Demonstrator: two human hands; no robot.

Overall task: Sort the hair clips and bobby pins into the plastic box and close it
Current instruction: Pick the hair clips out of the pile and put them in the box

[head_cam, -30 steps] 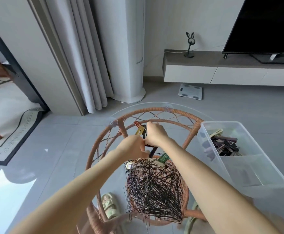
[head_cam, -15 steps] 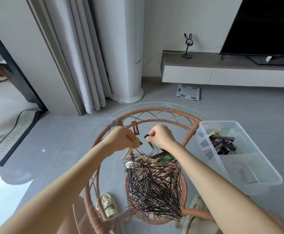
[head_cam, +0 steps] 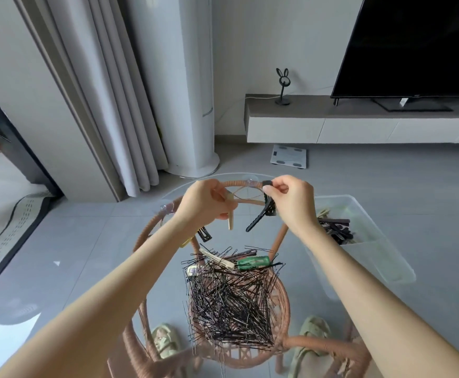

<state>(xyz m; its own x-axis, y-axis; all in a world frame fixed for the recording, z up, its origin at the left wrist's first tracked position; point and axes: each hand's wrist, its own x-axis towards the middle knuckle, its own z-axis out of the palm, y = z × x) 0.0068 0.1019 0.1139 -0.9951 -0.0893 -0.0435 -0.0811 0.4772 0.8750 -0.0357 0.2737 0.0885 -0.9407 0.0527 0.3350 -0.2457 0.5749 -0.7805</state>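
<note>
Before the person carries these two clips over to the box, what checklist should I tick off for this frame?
1. Right hand grips the black clip: ok.
2. Left hand grips the beige clip: ok.
3. The two clips hang apart, not tangled: ok.
4. Plastic box is open, no lid on it: ok.
5. Box has room beside the clips already in it: ok.
6. Lid within reach: cannot tell, none identified.

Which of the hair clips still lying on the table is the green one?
The green clip at the far edge of the bobby pins; the clips beside it are beige or dark.
</note>
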